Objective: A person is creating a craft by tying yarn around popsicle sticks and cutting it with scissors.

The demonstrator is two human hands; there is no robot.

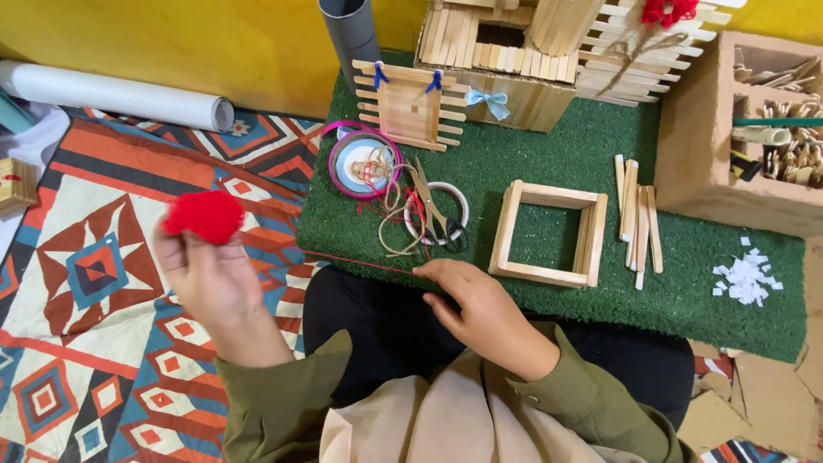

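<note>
My left hand [210, 279] is raised over the patterned mat and holds a small ball of red yarn [204, 215] in its fingertips. A thin red strand [360, 261] runs from that side across to my right hand [476, 304], which pinches its end at the near edge of the green turf board [549, 163]. Just beyond my right hand stands a square frame of wooden sticks [551, 233]. Scissors [433, 210] lie on a white tape ring to the left of the frame.
A stick house [514, 60] with a blue bow and a small stick fence [410, 105] stand at the back of the board. Loose sticks [639, 219], white paper bits [746, 279], a pink-rimmed lid with twine [364, 163], a cardboard box of sticks [771, 111] and a paper roll [120, 94] surround them.
</note>
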